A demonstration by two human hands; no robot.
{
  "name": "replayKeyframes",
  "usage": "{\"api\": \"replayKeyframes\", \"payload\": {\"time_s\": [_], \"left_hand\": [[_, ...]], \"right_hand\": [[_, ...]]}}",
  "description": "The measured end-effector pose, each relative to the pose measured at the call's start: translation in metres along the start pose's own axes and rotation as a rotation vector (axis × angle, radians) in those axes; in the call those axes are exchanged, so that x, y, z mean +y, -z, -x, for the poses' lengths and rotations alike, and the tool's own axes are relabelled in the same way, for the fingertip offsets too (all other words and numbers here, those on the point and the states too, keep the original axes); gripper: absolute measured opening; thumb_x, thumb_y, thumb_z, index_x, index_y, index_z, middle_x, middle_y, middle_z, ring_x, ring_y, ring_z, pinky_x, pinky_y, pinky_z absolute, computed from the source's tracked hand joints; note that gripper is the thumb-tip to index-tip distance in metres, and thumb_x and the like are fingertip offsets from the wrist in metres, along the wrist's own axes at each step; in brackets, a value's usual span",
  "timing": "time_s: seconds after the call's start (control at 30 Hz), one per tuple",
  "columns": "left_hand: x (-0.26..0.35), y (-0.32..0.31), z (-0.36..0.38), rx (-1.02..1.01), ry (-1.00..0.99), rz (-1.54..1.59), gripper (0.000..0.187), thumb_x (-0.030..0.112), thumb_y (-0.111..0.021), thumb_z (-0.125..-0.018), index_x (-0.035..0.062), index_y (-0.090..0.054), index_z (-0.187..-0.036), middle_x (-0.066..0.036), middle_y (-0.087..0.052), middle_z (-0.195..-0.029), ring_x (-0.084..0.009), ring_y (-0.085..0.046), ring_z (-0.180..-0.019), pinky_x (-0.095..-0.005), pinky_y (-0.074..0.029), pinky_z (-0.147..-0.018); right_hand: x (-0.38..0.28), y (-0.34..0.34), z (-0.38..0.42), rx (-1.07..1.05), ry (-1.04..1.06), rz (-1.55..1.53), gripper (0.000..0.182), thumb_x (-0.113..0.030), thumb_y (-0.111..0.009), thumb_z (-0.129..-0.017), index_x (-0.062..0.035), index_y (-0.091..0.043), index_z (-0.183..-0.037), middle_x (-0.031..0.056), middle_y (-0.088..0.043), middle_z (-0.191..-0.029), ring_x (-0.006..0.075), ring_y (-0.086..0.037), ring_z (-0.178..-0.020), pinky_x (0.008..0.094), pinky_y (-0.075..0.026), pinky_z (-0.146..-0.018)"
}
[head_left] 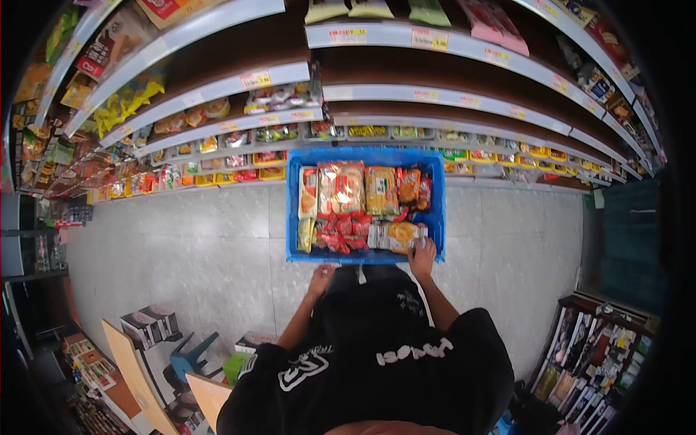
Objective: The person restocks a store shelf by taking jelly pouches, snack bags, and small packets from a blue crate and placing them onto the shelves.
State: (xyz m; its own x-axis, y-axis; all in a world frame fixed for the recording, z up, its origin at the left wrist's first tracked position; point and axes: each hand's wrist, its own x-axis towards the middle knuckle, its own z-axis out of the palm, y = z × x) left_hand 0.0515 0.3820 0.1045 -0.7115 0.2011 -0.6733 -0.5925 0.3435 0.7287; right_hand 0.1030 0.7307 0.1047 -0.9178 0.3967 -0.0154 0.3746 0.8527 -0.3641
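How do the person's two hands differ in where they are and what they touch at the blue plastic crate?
The right hand reaches over the near rim of the blue plastic crate, its grip on a small yellow-and-silver snack packet. The left hand sits lower, outside the crate, at its near edge, and no packet shows in it. The right hand lies further forward than the left. Both are bare and extend from black sleeves.
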Motion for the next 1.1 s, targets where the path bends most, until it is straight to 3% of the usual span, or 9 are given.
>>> {"api": "replayKeyframes", "payload": {"time_s": [0.03, 0.1, 0.2, 0.53, 0.67, 0.73, 0.87, 0.93, 1.1], "left_hand": [[-0.031, 0.003, -0.014, 0.178, -0.222, -0.411, 0.043, 0.035, -0.063, -0.084, 0.0009, -0.056, -0.109, -0.016, -0.059, -0.108, -0.0284, -0.057, -0.099, -0.0365, -0.044, -0.088], [-0.026, 0.012, -0.011, 0.228, -0.358, -0.574, 0.042, 0.031, -0.062, -0.084, 0.0001, -0.055, -0.112, -0.021, -0.057, -0.109, -0.0345, -0.056, -0.100, -0.0398, -0.044, -0.089], [-0.041, 0.019, -0.018, 0.217, -0.406, -0.626, 0.038, 0.027, -0.059, -0.085, 0.0000, -0.055, -0.112, -0.020, -0.057, -0.109, -0.0335, -0.057, -0.099, -0.0397, -0.044, -0.088], [-0.015, 0.017, -0.009, 0.082, -0.234, -0.202, 0.028, 0.020, -0.053, -0.089, 0.0003, -0.055, -0.110, -0.018, -0.059, -0.106, -0.0289, -0.061, -0.090, -0.0381, -0.047, -0.083], [0.033, 0.029, -0.010, 0.188, -0.226, -0.217, 0.026, 0.015, -0.055, -0.088, -0.0002, -0.054, -0.109, -0.019, -0.058, -0.105, -0.0295, -0.059, -0.095, -0.0385, -0.047, -0.082], [0.028, 0.042, -0.036, 0.500, -0.618, -0.541, 0.035, 0.014, -0.061, -0.083, -0.0015, -0.049, -0.113, -0.021, -0.055, -0.106, -0.0317, -0.056, -0.100, -0.0402, -0.048, -0.081], [0.035, 0.055, -0.085, 0.469, -0.486, -0.851, 0.052, 0.019, -0.068, -0.077, -0.0026, -0.041, -0.117, -0.022, -0.051, -0.107, -0.0346, -0.052, -0.106, -0.0424, -0.048, -0.083], [0.047, 0.055, -0.098, 0.269, -0.108, -1.012, 0.060, 0.023, -0.068, -0.075, -0.0021, -0.036, -0.119, -0.023, -0.050, -0.109, -0.0365, -0.056, -0.101, -0.0429, -0.050, -0.082], [0.014, 0.063, -0.140, 0.245, -0.120, -1.128, 0.051, 0.019, -0.066, -0.076, 0.0004, -0.037, -0.114, -0.024, -0.053, -0.108, -0.0361, -0.064, -0.087, -0.0403, -0.054, -0.073]], "right_hand": [[0.001, 0.000, 0.006, -0.008, 0.003, 0.013, 0.041, -0.023, -0.062, -0.080, -0.0074, -0.052, -0.116, 0.0222, -0.043, -0.123, 0.0397, -0.037, -0.120, 0.0495, -0.027, -0.103], [0.005, -0.009, 0.018, 0.037, -0.027, 0.045, 0.041, -0.027, -0.060, -0.082, -0.0078, -0.051, -0.117, 0.0223, -0.044, -0.122, 0.0399, -0.038, -0.118, 0.0495, -0.027, -0.102], [0.004, -0.009, 0.031, 0.058, -0.082, 0.043, 0.043, -0.030, -0.058, -0.084, -0.0062, -0.050, -0.118, 0.0219, -0.045, -0.121, 0.0388, -0.040, -0.117, 0.0495, -0.027, -0.102], [0.011, -0.011, 0.045, -0.014, -0.043, 0.083, 0.042, -0.034, -0.056, -0.086, -0.0046, -0.051, -0.116, 0.0152, -0.051, -0.119, 0.0338, -0.040, -0.120, 0.0502, -0.025, -0.104], [0.004, -0.004, 0.049, 0.009, -0.065, 0.059, 0.041, -0.032, -0.056, -0.086, -0.0044, -0.051, -0.117, 0.0159, -0.049, -0.120, 0.0343, -0.040, -0.120, 0.0491, -0.026, -0.103], [-0.006, 0.005, 0.057, 0.041, -0.079, 0.023, 0.040, -0.029, -0.057, -0.086, -0.0042, -0.051, -0.117, 0.0169, -0.048, -0.120, 0.0350, -0.040, -0.119, 0.0482, -0.028, -0.102], [-0.017, 0.018, 0.089, 0.084, -0.119, -0.082, 0.037, -0.022, -0.060, -0.084, -0.0041, -0.052, -0.116, 0.0197, -0.046, -0.121, 0.0370, -0.041, -0.116, 0.0457, -0.034, -0.098], [-0.017, 0.023, 0.117, 0.088, -0.175, -0.101, 0.035, -0.021, -0.060, -0.084, -0.0044, -0.052, -0.115, 0.0201, -0.046, -0.122, 0.0372, -0.042, -0.116, 0.0452, -0.035, -0.097], [-0.005, 0.038, 0.178, 0.106, -0.373, -0.113, 0.031, -0.017, -0.058, -0.086, -0.0044, -0.053, -0.113, 0.0210, -0.046, -0.122, 0.0374, -0.043, -0.115, 0.0442, -0.035, -0.097]]}}
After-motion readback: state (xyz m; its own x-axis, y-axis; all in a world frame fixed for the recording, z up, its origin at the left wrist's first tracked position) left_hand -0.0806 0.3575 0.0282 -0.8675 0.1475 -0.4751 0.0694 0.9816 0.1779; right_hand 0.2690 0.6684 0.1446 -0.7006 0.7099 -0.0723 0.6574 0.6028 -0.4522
